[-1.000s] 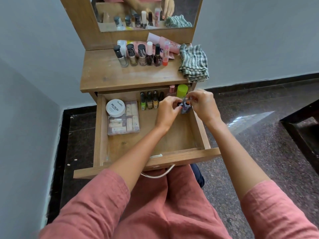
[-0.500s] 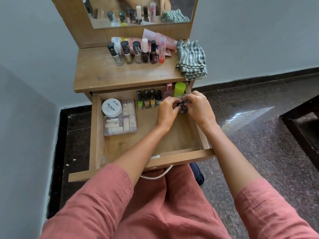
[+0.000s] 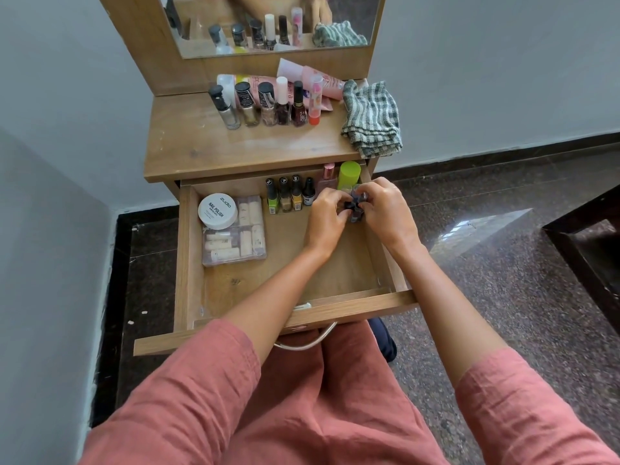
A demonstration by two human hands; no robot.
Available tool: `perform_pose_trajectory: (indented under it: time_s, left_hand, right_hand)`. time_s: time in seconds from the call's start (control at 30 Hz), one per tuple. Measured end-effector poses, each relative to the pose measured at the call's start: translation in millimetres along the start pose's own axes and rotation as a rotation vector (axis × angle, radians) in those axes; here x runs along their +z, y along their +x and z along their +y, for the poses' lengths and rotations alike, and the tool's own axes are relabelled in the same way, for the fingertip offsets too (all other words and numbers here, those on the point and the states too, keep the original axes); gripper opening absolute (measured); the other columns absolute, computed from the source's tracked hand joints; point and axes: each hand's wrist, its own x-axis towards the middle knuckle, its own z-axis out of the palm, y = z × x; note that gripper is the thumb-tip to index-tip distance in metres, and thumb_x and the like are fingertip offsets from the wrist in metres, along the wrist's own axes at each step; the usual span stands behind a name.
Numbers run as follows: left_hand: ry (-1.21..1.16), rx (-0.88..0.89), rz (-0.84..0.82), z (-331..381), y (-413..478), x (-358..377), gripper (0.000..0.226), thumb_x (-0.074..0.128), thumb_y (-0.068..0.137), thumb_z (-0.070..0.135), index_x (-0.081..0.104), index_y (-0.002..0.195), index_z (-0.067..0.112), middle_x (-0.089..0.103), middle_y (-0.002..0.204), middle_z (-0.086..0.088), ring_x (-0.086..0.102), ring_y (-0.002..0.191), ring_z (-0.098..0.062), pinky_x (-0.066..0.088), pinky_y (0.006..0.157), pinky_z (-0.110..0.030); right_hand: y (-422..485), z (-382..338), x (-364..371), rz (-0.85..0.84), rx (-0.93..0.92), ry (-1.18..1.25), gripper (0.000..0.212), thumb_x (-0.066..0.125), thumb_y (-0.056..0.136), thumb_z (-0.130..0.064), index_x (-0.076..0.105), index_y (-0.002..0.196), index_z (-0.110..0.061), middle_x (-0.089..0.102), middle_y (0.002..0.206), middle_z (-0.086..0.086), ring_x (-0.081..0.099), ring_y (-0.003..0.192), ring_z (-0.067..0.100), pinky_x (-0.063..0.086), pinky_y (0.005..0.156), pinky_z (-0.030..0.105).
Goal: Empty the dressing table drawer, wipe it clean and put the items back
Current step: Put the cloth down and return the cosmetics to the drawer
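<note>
Gripping small dark items (image 3: 355, 207), seemingly tiny bottles, with left hand (image 3: 327, 214) and right hand (image 3: 385, 213) both curled round them at the far right of the drawer (image 3: 188, 263), ideally lowering them upright beside the green-capped bottle (image 3: 349, 174), avoiding toppling neighbours.

Colour and pattern reference: dressing table and drawer contents.

Drawer (image 3: 188, 263) and tabletop (image 3: 235, 152): mid-brown wood grain. Cloth (image 3: 372, 119): dark green and cream stripes. Round tin (image 3: 217, 211): white, dark lettering. Tall cap (image 3: 349, 172): lime green. Tube (image 3: 315, 77): pale pink. Sleeves (image 3: 188, 397): plain salmon pink. Floor (image 3: 503, 297): dark speckled stone. Small item (image 3: 353, 205): apparently dark grey or black, partly covered.
</note>
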Motion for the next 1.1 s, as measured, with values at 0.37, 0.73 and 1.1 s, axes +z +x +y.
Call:
perform_pose_trajectory:
  time_s: [0.37,0.73,1.1]
  left_hand:
    - [-0.022,0.115,0.087,16.9,18.9,-33.3,0.018,0.065,0.077,-0.004,0.066,0.094,0.0,0.064,0.097,-0.014,0.061,0.088,-0.02,0.048,0.079,-0.019]
    - [0.227,0.238,0.303,39.8,97.3,-105.6,0.019,0.062,0.083,0.012,0.064,0.103,0.011,0.063,0.109,-0.003,0.053,0.106,-0.016,0.031,0.087,-0.012]
    - [0.507,0.319,0.217,33.6,125.5,-116.1,0.027,0.055,0.087,0.013,0.064,0.112,0.016,0.064,0.113,-0.003,0.049,0.114,-0.021,0.028,0.096,-0.029]
  right_hand:
    - [26.0,-20.3,-30.0,0.172,-0.055,0.147,0.022,0.058,0.078,0.008,0.067,0.098,0.003,0.065,0.098,0.02,0.062,0.088,0.031,0.052,0.083,0.039]
    - [104.6,-75.8,-42.0,0.267,-0.112,0.29,0.023,0.06,0.081,-0.001,0.066,0.103,0.0,0.065,0.101,0.018,0.052,0.081,0.011,0.039,0.072,0.007]
    - [130.1,-82.7,-27.1,0.217,-0.117,0.279,0.027,0.057,0.085,-0.004,0.064,0.111,-0.003,0.063,0.113,0.013,0.053,0.081,0.008,0.04,0.07,0.005]
